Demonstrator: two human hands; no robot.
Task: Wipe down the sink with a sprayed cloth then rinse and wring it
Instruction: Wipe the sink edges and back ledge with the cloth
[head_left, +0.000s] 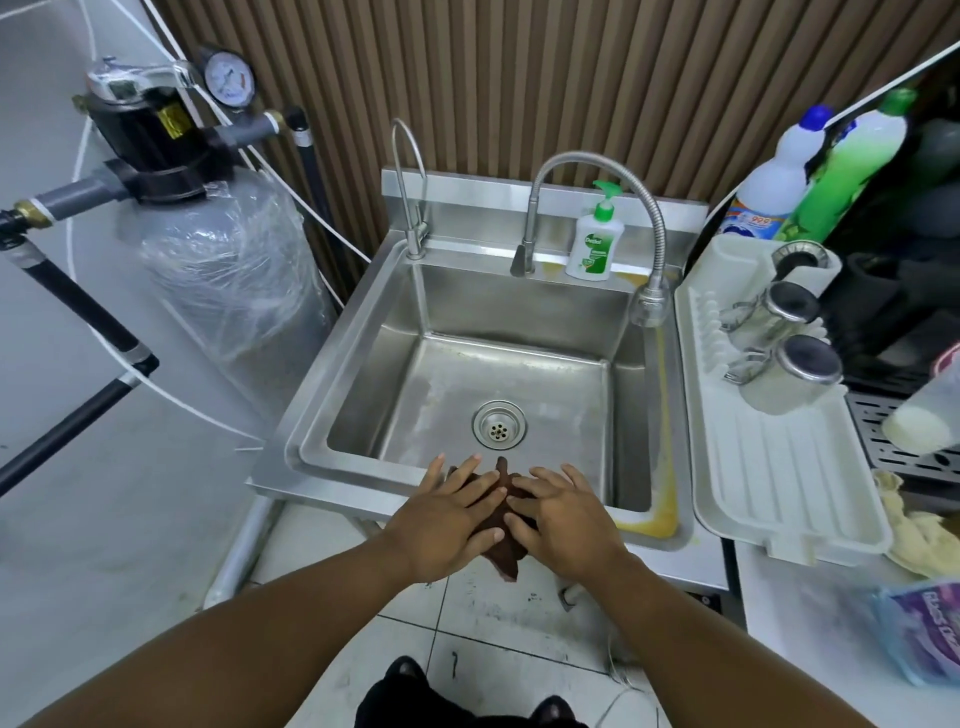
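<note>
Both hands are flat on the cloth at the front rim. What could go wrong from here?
The brown cloth overhangs the front rim of the sink under the left hand and right hand; it might slide to the floor. Yellow residue on the right rim could smear. The Dettol bottle could get knocked.

Left hand (447, 525) and right hand (563, 525) flat, fingers spread, side by side.

Brown slatted panelling (519, 78) runs right across the back wall, and over on the left there's a plain pale grey surface (52, 467). In front of it stands a grey water tank (228, 270) wrapped in clear plastic, with a pressure gauge (228, 78) up top. Down below are white floor tiles (493, 623), scuffed with dark marks. On the right sits a white counter (810, 597).
</note>
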